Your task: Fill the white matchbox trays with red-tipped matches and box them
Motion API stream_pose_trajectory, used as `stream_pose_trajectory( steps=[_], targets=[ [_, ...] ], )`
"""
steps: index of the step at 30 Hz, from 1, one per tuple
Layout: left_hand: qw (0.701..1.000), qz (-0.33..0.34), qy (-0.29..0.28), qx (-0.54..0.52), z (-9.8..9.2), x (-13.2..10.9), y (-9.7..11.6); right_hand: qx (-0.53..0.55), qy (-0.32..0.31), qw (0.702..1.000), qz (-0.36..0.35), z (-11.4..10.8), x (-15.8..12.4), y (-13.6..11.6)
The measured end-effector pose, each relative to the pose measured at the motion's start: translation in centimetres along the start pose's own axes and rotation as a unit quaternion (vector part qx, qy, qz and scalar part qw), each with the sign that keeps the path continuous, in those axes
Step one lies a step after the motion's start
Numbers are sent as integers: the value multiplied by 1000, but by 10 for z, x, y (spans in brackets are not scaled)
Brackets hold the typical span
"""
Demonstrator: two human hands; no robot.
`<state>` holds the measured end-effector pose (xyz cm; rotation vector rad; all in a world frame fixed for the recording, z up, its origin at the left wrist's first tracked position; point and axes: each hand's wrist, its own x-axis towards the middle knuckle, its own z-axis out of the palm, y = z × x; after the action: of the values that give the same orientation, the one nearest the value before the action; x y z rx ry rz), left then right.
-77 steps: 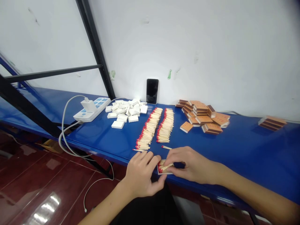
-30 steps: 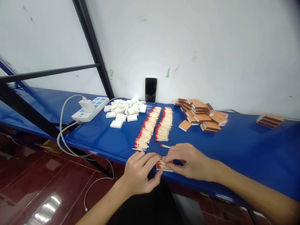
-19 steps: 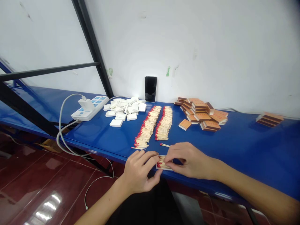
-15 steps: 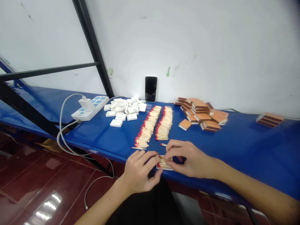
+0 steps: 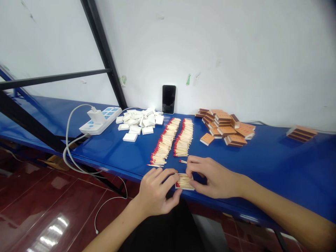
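Observation:
A small white matchbox tray (image 5: 187, 189) full of red-headed matches (image 5: 184, 182) lies at the front edge of the blue table. My left hand (image 5: 159, 190) grips its left end between thumb and fingers. At the right end, my right hand (image 5: 214, 177) has its thumb and curled fingers closed on the tray's edge; the fingertips are partly hidden. One loose match (image 5: 183, 161) lies just beyond the tray. Behind it, two long rows of matches stretch back, a left row (image 5: 166, 141) and a right row (image 5: 184, 138), their heads to the left.
White trays (image 5: 141, 120) are heaped at back left, beside a power strip (image 5: 101, 120) with a plug and cable. Orange matchbox sleeves (image 5: 223, 126) form a pile at right, with a smaller stack (image 5: 301, 133) farther right. A phone (image 5: 168, 99) leans on the wall.
My right fingers have shifted slightly right, from over the matches to the tray's right end, uncovering more matches. My left hand keeps its grip.

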<state>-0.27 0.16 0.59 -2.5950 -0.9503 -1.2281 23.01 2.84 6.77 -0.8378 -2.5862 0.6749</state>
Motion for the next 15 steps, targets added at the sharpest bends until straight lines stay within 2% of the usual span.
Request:
stream_pose_trajectory(
  steps=[9, 15],
  targets=[
    [1000, -4, 3, -1, -1, 1, 2, -11, 8, 1000, 2, 1, 1, 0],
    [1000, 1, -18, 9, -3, 2, 1, -23, 27, 999, 12, 4, 2, 0]
  ],
)
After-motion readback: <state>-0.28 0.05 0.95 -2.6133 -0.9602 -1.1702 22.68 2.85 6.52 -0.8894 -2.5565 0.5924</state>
